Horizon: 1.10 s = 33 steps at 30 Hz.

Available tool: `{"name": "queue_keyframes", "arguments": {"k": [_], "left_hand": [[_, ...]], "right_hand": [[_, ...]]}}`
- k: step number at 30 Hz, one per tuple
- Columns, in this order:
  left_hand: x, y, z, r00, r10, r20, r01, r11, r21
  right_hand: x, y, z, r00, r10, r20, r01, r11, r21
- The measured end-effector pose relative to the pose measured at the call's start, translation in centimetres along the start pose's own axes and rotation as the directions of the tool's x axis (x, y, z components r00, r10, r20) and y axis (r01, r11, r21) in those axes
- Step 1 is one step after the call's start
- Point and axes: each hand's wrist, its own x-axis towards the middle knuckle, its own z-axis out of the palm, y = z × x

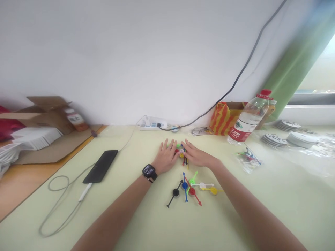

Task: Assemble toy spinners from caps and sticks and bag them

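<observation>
My left hand lies palm down on the pale table, fingers spread, with a ring on one finger and a black watch on the wrist. Facing it, my right hand rests with its fingers stretched out. Between the two hands sits a small cluster of coloured spinner pieces, partly covered by the fingers. Nearer to me lie several arrow spinners with round hubs: black, blue, red, green, white and yellow.
A black phone with a cable lies at left, beyond it an open cardboard box. A power strip is by the wall. At right stand a water bottle, a bagged set of pieces and stacked discs.
</observation>
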Motion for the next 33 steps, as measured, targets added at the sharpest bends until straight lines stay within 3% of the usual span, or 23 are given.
{"name": "queue_keyframes", "arguments": {"k": [3, 5, 8, 10, 13, 17, 21, 25, 28, 31, 33], "left_hand": [[-2.3, 3.0, -1.7, 1.000, 0.012, 0.022, -0.012, 1.000, -0.023], [-4.9, 5.5, -2.7, 0.990, -0.016, 0.140, 0.013, 1.000, 0.024], [-9.3, 8.4, -3.5, 0.916, -0.050, 0.397, -0.002, 0.991, 0.130], [-11.2, 9.3, -3.4, 0.871, -0.035, 0.489, -0.071, 0.978, 0.197], [-11.8, 9.1, -3.0, 0.842, 0.037, 0.537, -0.186, 0.956, 0.225], [-10.1, 7.6, -2.9, 0.836, 0.131, 0.533, -0.263, 0.948, 0.178], [-9.1, 6.6, -4.1, 0.825, 0.156, 0.543, -0.275, 0.950, 0.145], [-7.6, 7.2, -5.9, 0.883, 0.199, 0.424, -0.260, 0.961, 0.092], [-4.4, 8.7, -6.6, 0.968, 0.199, 0.152, -0.203, 0.979, 0.016], [0.1, 10.4, -6.0, 0.981, 0.183, -0.062, -0.190, 0.972, -0.135], [2.7, 11.1, -5.0, 0.985, 0.124, -0.117, -0.154, 0.940, -0.304]], "right_hand": [[-3.7, -0.3, -1.4, 0.995, -0.067, -0.069, 0.068, 0.998, 0.016], [-6.8, -0.2, -2.0, 0.997, -0.073, 0.012, 0.072, 0.997, 0.040], [-10.8, 0.2, -1.7, 0.974, -0.078, 0.214, 0.060, 0.994, 0.092], [-12.4, 0.6, -0.8, 0.967, -0.089, 0.240, 0.063, 0.991, 0.115], [-12.9, 0.6, 1.2, 0.984, -0.089, 0.156, 0.068, 0.989, 0.134], [-11.8, -0.4, 3.2, 0.994, -0.096, 0.061, 0.081, 0.975, 0.207], [-11.3, -1.5, 2.4, 0.990, -0.105, 0.091, 0.079, 0.964, 0.254], [-11.1, -2.8, -2.0, 0.989, -0.142, 0.042, 0.128, 0.963, 0.237], [-9.4, -4.9, -5.1, 0.981, -0.165, -0.096, 0.188, 0.929, 0.320], [-6.0, -8.1, -6.2, 0.951, -0.214, -0.223, 0.301, 0.804, 0.514], [-3.5, -10.2, -5.9, 0.915, -0.200, -0.350, 0.388, 0.670, 0.633]]}}
